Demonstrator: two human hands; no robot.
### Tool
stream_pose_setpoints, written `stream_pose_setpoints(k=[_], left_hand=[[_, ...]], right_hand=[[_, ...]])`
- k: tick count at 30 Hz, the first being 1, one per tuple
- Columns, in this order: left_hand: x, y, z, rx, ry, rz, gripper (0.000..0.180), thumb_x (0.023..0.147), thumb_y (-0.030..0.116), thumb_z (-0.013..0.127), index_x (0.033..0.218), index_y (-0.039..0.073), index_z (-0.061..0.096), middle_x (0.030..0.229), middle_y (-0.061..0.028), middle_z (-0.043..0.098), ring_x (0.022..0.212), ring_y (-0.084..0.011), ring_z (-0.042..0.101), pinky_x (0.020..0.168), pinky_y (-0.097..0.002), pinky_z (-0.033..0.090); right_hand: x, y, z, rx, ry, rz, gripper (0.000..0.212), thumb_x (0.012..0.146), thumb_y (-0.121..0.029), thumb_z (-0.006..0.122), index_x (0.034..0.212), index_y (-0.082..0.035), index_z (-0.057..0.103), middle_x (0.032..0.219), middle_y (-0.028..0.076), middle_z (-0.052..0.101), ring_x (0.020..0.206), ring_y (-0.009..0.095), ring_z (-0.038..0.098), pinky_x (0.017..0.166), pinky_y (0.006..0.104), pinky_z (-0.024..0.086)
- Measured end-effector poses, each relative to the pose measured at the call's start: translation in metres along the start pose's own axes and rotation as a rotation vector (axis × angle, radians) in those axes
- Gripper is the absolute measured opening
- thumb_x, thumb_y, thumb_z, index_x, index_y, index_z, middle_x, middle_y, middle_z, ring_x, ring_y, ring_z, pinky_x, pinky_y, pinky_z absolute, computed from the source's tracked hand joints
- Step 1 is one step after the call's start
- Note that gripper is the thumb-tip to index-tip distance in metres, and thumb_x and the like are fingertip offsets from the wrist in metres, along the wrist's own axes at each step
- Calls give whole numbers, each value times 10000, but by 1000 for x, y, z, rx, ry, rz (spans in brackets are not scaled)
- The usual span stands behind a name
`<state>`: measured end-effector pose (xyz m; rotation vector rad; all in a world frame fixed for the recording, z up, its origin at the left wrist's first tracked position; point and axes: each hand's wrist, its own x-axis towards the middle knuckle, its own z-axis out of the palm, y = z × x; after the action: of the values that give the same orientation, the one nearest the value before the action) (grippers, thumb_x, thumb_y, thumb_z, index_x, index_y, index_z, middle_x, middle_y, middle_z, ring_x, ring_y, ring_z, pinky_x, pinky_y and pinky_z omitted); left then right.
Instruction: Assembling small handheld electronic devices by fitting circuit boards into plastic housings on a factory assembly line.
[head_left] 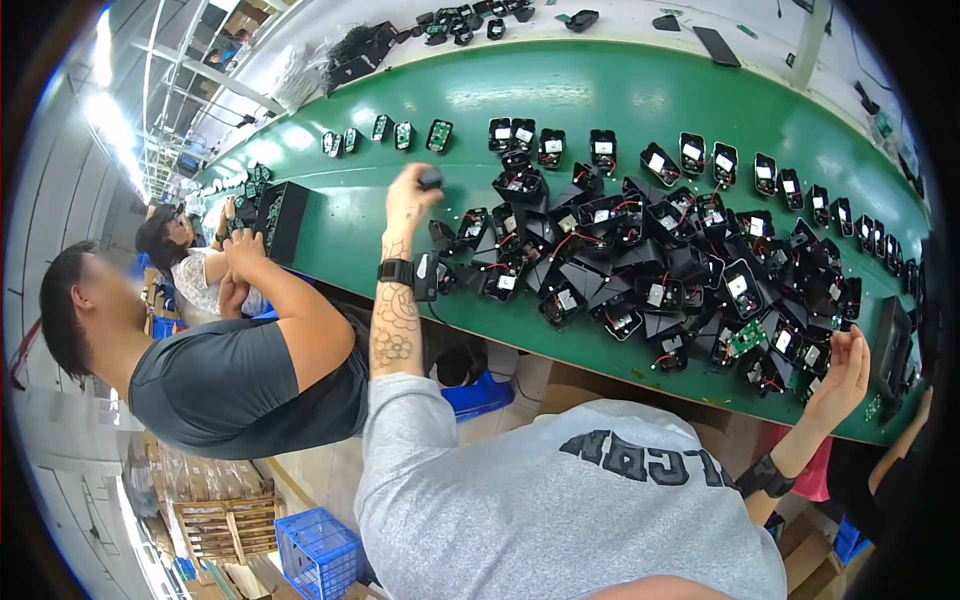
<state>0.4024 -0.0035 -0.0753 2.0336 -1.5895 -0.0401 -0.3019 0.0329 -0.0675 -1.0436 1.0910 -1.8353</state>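
My left hand (407, 202) reaches out over the green bench, its fingers closed around a small black rounded piece (430, 179). A black box-shaped item (425, 276) is beside that wrist. To the right, my right hand (842, 375) hovers at the near edge of a large heap of black plastic housings (640, 250). Its fingers are stretched out and I see nothing in them. Many of the housings show white labels, red wires and open insides. A loose green circuit board (745, 338) lies on the heap, left of my right hand.
Several open housings (692, 153) stand in a row behind the heap; others with green boards (439, 135) stand farther left. A co-worker in a dark shirt (240, 370) sits close on my left, near a black bin (282, 222). A black tray (890, 345) lies at the right.
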Motion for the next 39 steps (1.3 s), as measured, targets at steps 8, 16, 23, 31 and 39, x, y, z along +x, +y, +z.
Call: stream_pose_setpoints(k=[8,16,23,31,39], left_hand=[[18,8,1,-183,-23,-58,522,662,186,812,1137,111,609,1020,-109,685,961,-252,663,827,-356,508],[3,34,5,158,297,107,545,771,209,734,1250,83,507,1092,-143,633,911,-342,643,811,-403,496],[1,122,-38,-642,31,19,426,933,207,550,1302,24,441,1047,-92,583,876,-175,612,680,-301,546],[-106,271,-14,-1475,-646,-255,552,943,328,452,1391,35,319,1040,-143,587,710,-214,619,516,-338,574],[-136,325,17,-989,-364,254,571,922,108,547,1431,53,295,1274,-122,477,1061,-173,547,868,-311,497]], right_hand=[[-9,1,-2,-30,43,49,278,973,-128,501,1156,64,585,999,95,644,956,173,613,922,315,469],[-9,-2,-5,-107,113,25,259,963,-121,522,1108,75,608,955,112,655,900,177,631,895,311,493],[-12,-9,13,-200,-44,44,263,961,-113,515,1135,62,604,1000,92,657,917,157,628,896,291,476],[-43,-49,185,-141,-771,-38,383,834,-65,583,1214,-20,590,1052,94,644,998,164,608,857,283,465],[-53,-26,196,129,-768,494,194,823,-66,691,994,2,629,926,15,588,870,89,591,745,230,495]])
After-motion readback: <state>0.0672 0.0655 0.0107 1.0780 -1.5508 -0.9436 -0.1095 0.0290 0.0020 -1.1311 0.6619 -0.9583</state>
